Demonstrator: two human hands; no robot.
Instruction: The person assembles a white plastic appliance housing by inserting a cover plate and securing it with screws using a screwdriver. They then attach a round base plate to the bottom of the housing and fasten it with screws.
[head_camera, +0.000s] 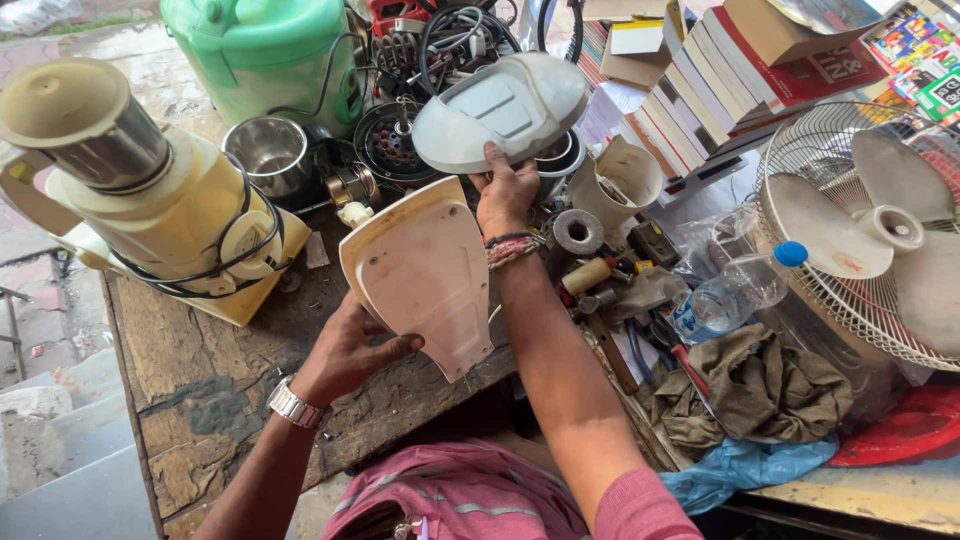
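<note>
- The left hand grips the cream plastic iron body from below at its near left edge, fingers curled round the rim and thumb laid over the underside; a firmer hold nearer the wide end would likely stop the shell tipping.
- The right hand reaches far, fingers closed on the near edge of the grey oval cover, thumb on top. Lifting it level seems wise, as coiled black cables lie just beyond it.
- The iron body is held above the worn wooden workbench, near centre, tilted with its pointed tip towards the person. It is a hollow, tapering shell, off-white and smudged, with small screw holes.
- The cover is pale grey, smooth, with a raised rectangular panel, resting over a round metal pot.
- A mixer grinder stands at the left.
</note>
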